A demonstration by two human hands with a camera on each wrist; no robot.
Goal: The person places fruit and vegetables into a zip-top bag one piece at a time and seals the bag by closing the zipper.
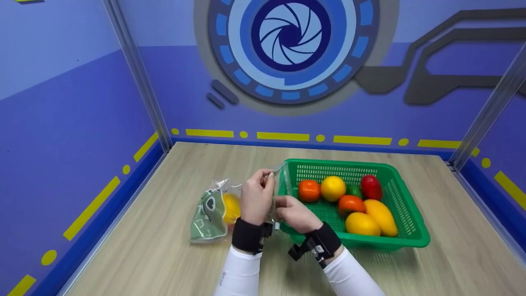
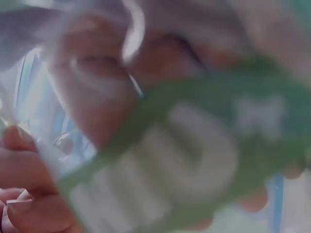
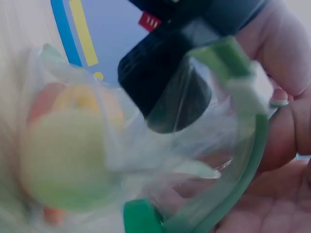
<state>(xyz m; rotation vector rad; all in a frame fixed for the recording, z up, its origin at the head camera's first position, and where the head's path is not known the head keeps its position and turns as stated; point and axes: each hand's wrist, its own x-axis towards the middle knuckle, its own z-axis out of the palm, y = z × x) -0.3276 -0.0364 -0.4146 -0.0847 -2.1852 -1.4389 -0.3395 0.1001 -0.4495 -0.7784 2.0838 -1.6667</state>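
Note:
A clear plastic zip bag (image 1: 208, 220) with a green printed panel lies to the left of the basket, a yellow fruit (image 1: 231, 208) showing inside it. My left hand (image 1: 255, 199) pinches the bag's upper edge between thumb and fingers. Lower on that edge, my right hand (image 1: 299, 214) pinches it beside the basket. In the right wrist view, a white slider (image 3: 250, 92) sits on the bag's green zip strip (image 3: 252, 155) at the fingers; a blurred pale green fruit (image 3: 68, 160) is in the bag. The green panel (image 2: 170, 160) with white lettering fills much of the left wrist view.
A green plastic basket (image 1: 420, 230) stands on the wooden table (image 1: 164, 246) at right. It holds an orange (image 1: 333, 188), orange-red round fruits (image 1: 309, 190), a red fruit (image 1: 372, 187), mango-like yellow fruits (image 1: 363, 224) and something green (image 1: 354, 190). Blue panels (image 1: 82, 123) enclose the table.

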